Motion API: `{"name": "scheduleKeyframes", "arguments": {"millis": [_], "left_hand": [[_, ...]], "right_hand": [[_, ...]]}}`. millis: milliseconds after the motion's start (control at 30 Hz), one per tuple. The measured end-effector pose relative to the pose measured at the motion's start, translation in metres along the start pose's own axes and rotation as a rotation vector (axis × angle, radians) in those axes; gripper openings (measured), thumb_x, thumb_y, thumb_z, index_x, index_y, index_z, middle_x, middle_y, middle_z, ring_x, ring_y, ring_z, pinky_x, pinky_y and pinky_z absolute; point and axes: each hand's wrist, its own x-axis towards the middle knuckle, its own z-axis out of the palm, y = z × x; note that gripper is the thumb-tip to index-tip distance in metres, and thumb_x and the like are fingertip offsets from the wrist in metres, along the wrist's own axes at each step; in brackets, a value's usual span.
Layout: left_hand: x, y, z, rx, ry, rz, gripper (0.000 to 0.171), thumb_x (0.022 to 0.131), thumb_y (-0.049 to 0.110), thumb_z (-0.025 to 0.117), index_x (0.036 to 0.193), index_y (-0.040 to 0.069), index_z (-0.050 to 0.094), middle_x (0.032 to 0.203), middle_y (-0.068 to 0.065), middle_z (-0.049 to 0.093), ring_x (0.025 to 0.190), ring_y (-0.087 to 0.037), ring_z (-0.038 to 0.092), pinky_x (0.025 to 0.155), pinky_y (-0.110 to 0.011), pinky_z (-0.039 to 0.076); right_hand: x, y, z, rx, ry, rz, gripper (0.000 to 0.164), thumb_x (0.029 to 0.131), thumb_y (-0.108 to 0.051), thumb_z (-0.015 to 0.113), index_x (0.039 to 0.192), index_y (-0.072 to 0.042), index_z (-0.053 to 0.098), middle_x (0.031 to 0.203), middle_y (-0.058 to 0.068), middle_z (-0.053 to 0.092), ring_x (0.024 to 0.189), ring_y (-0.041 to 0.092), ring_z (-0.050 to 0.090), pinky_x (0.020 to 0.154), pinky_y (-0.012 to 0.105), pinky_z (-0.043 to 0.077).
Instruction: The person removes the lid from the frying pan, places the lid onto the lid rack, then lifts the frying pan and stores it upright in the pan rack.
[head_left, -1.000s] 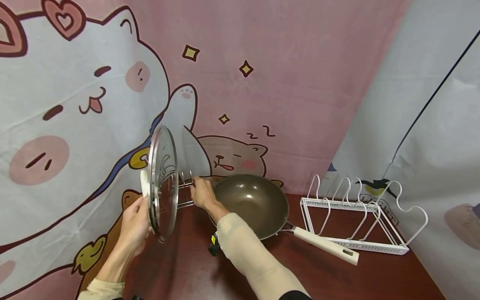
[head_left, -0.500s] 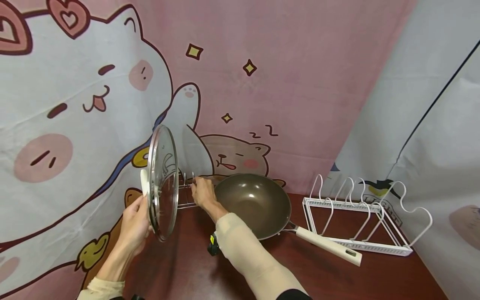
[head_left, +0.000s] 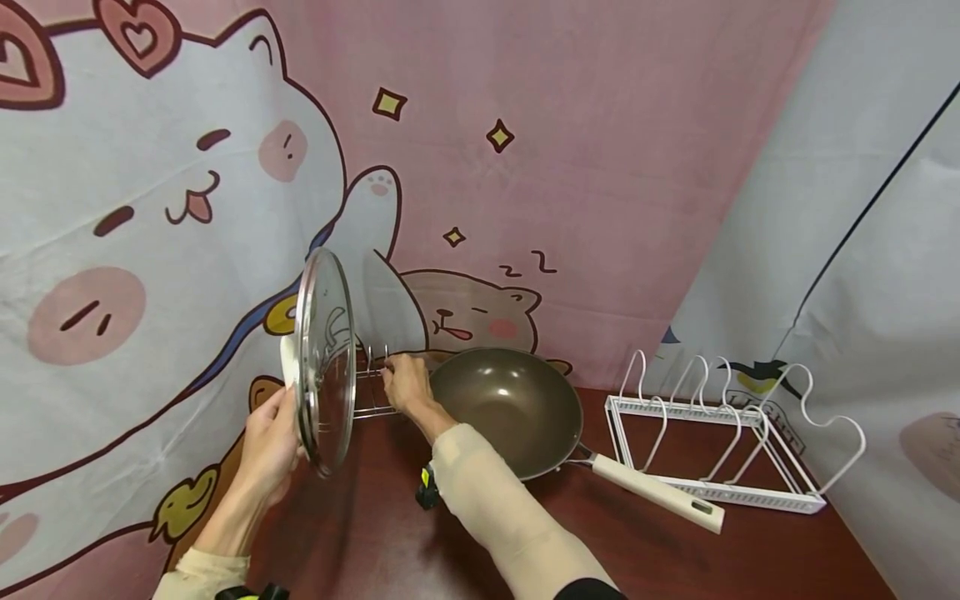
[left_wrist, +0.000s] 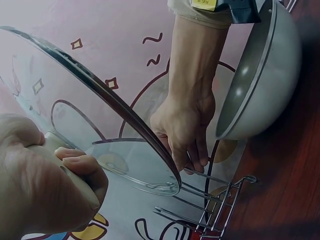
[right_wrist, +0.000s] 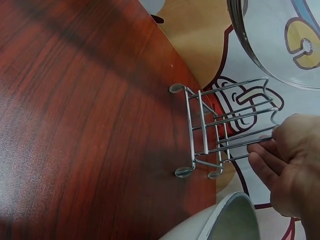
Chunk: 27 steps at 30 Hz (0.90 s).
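Observation:
My left hand (head_left: 270,437) grips the cream handle of a glass pot lid (head_left: 333,329), which stands nearly upright with its metal rim toward the right. Curled fingers wrap that handle (left_wrist: 75,175) in the left wrist view. My right hand (head_left: 408,385) holds the upper wires of a small chrome wire rack (right_wrist: 202,122), pinching them between thumb and fingers. In the right wrist view, the rack's round feet are at or near the tabletop; contact is hard to tell. The lid is above and beside the rack, and in the head view it covers part of it.
A brown-lined wok (head_left: 502,408) sits just right of the rack, its cream handle (head_left: 656,492) pointing to the front right. Farther right stands a white rack with wire dividers (head_left: 750,497). A printed cloth (head_left: 585,167) hangs behind the reddish-brown table (head_left: 375,533).
My left hand has raised the lid very slightly in the last half second. The right hand stays on the wire rack. Earlier, the whole head view shifted a little.

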Motion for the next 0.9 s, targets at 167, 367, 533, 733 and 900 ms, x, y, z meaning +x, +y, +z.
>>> {"name": "scheduleKeyframes", "arguments": {"millis": [167,367,533,733,900], "left_hand": [[0.007,0.003,0.003,0.003,-0.015,-0.012,0.043,0.117,0.058,0.051,0.123,0.019,0.067,0.070,0.012,0.053,0.046,-0.004,0.038,0.042,-0.022,0.034],[0.016,0.003,0.004,-0.001,-0.038,-0.033,0.045,0.117,0.059,0.049,0.129,0.018,0.065,0.068,0.012,0.049,0.049,-0.003,0.039,0.043,-0.021,0.035],[0.022,0.001,0.003,-0.019,-0.028,-0.035,0.043,0.117,0.057,0.051,0.119,0.018,0.068,0.068,0.011,0.049,0.050,-0.003,0.041,0.044,-0.020,0.036],[0.032,0.000,0.002,-0.005,-0.018,-0.046,0.040,0.116,0.058,0.052,0.122,0.024,0.071,0.066,0.013,0.049,0.044,-0.003,0.037,0.043,-0.021,0.037],[0.039,0.000,0.003,-0.025,-0.034,-0.056,0.039,0.114,0.062,0.056,0.119,0.027,0.073,0.063,0.014,0.049,0.042,-0.003,0.037,0.041,-0.021,0.036]], "right_hand": [[0.003,0.005,0.001,-0.016,-0.004,-0.001,0.024,0.106,-0.027,0.076,0.126,-0.021,0.087,0.122,-0.001,0.087,0.109,0.023,0.085,0.091,0.042,0.068],[-0.007,-0.012,-0.013,-0.030,-0.006,0.026,0.024,0.105,-0.027,0.077,0.126,-0.019,0.087,0.116,0.000,0.088,0.107,0.022,0.085,0.095,0.042,0.068],[0.004,0.007,0.009,0.003,-0.014,0.006,0.023,0.105,-0.028,0.077,0.125,-0.023,0.088,0.113,-0.003,0.089,0.100,0.018,0.084,0.086,0.038,0.068],[0.005,0.012,0.012,-0.081,0.016,-0.060,0.025,0.107,-0.034,0.075,0.127,-0.026,0.087,0.120,-0.006,0.088,0.101,0.016,0.085,0.083,0.036,0.069],[0.001,0.007,0.005,-0.025,0.021,-0.043,0.022,0.106,-0.029,0.074,0.122,-0.027,0.089,0.115,-0.007,0.088,0.097,0.016,0.084,0.082,0.040,0.068]]}}
